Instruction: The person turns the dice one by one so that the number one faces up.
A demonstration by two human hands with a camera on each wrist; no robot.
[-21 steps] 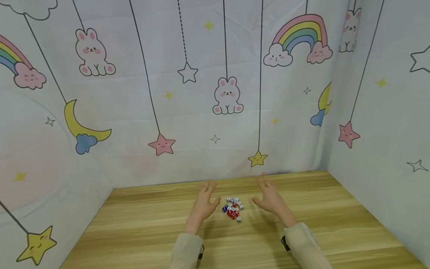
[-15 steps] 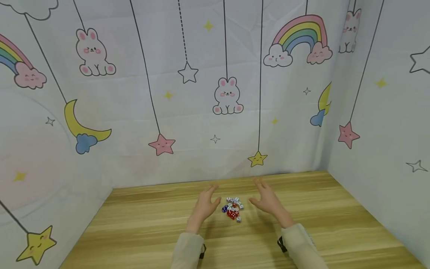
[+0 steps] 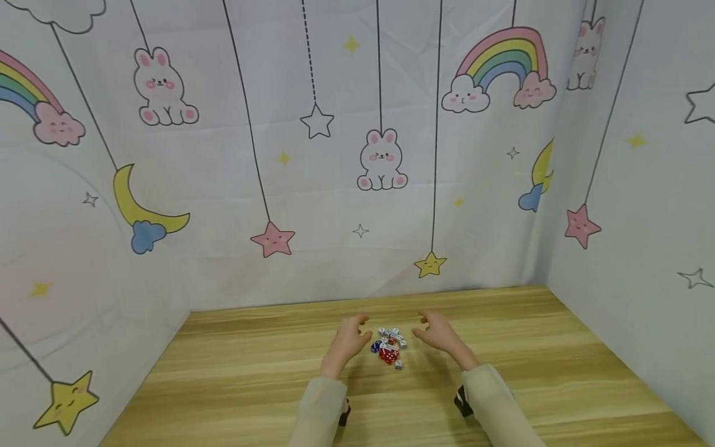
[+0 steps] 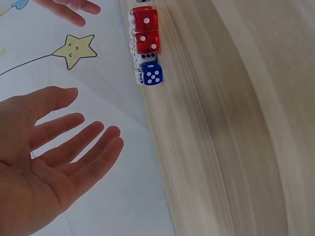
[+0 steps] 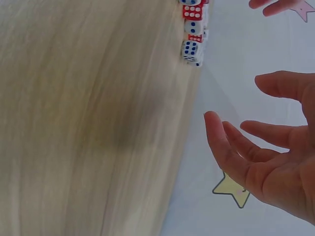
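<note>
Red dice (image 4: 147, 42) bear white dots, white dice (image 5: 190, 48) blue dots. The tabletop (image 3: 240, 372) has yellow-brown streaks, the white backdrop (image 3: 329, 273) striped rainbows (image 3: 505, 49)

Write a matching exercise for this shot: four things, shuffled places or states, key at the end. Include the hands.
Column 1
1. left hand
2. tabletop
3. red dice
4. right hand

Column 2
A. clustered between the hands, marked with white pips
B. holding nothing, farther from the blue die
C. wood-grained
D. holding nothing, nearer the blue die

Pairs: 1-D, 2-C, 3-A, 4-B
</note>
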